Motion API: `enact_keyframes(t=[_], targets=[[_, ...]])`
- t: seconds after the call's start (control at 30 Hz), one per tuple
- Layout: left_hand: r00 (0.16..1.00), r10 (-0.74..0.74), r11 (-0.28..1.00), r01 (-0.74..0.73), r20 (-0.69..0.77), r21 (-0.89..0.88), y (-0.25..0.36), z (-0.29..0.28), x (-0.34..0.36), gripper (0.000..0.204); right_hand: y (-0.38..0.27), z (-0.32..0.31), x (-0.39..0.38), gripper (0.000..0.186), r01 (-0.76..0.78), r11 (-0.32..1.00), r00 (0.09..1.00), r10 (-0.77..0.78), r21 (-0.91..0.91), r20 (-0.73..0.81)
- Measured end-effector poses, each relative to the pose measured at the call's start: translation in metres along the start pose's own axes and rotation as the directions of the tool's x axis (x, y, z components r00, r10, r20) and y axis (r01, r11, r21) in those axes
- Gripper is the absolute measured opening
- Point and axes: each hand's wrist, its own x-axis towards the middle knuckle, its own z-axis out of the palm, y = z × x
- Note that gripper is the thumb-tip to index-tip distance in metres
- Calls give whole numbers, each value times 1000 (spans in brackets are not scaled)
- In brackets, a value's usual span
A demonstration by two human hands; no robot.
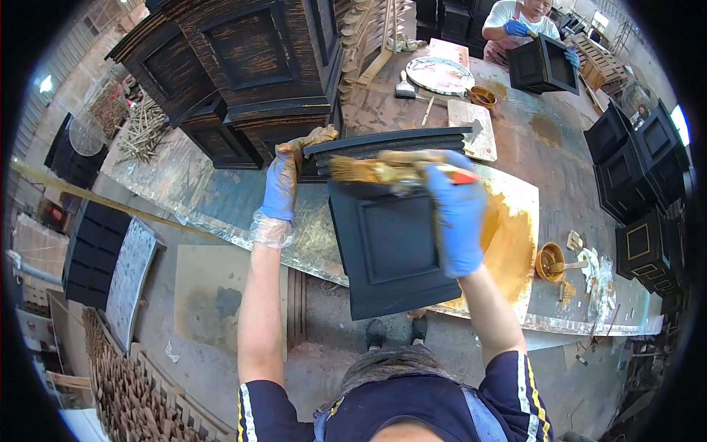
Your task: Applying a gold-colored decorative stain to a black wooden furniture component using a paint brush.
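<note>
Holds brush in grip of right hand, aimed bristles-left, long axis crosswise at moulded far end of black box. Holds box at far-left corner with left hand, over near edge of desk, long axis near-to-far.

Grey floor spreads at seven o'clock; dark cabinets crowd eleven o'clock; a bright light shines by the ribbed wall at ten o'clock.

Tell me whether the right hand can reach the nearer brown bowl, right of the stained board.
Probably yes: only the flat stained board seems to lie between the right hand and the brown bowl, though that hand's grip is taken up by a brush.
</note>
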Motion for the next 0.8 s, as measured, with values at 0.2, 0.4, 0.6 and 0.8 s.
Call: enact_keyframes(t=[0.2, 0.4, 0.6, 0.8], targets=[[999, -46, 986, 45, 0, -158, 0, 1, -2, 57, 17, 4, 16, 23, 123, 986, 986, -134, -111, -100], [999, 9, 998, -6, 44, -62, 1, 2, 2, 78, -4, -107, 31, 20, 144, 985, 955, -165, -99, -248], [999, -46, 999, 46, -8, -6, -14, -14, 5, 66, -12, -32, 3, 21, -52, 998, 997, 53, 19, -50], [997, -73, 997, 73, -7, -16, -28, -20, 10, 58, 2, 31, 4, 20, -16, 993, 999, 10, 114, 53]])
